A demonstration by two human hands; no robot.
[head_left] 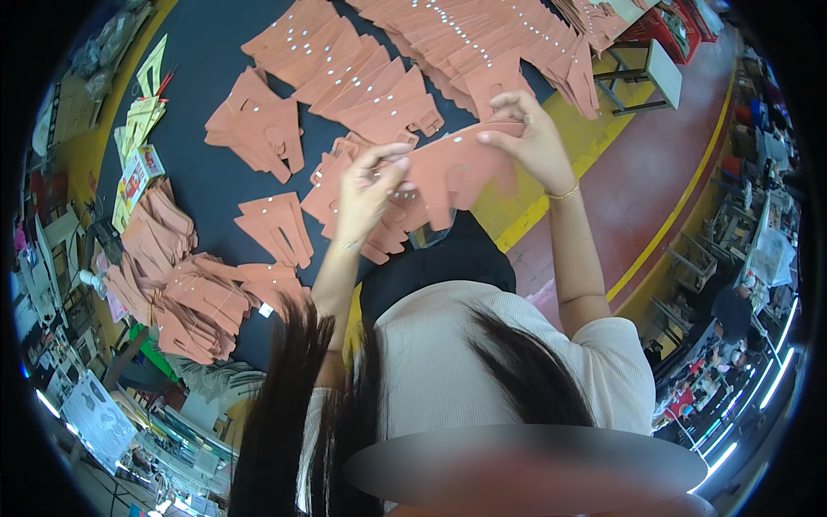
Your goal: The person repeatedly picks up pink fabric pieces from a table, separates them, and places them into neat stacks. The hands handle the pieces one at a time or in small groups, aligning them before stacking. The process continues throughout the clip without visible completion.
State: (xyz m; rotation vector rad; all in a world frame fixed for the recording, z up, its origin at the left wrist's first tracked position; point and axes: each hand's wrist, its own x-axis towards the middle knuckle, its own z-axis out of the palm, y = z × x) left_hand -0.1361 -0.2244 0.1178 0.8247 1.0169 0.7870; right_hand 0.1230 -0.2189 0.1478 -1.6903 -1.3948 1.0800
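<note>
Both my hands are raised above the near edge of the dark table (194,65). Between them is a salmon-coloured cut leather-like piece (457,168) with cut-out legs along its lower side and a white dot near its top edge. My right hand (536,146) pinches its right end, thumb in front and fingers behind. At the left end, the bent fingers and thumb of my left hand (366,194) close on its edge. Below and behind my left hand lies a fanned pile of like pieces (323,202), partly hidden by that hand. The held piece's lower edge is slightly blurred.
Long overlapping rows of salmon pieces (345,65) cover the table's far side. Bundled piles (194,297) sit at the left, beside yellowish strips (140,129) and a small printed box (138,177). A stool (659,77) and red crates (668,34) stand at the far right.
</note>
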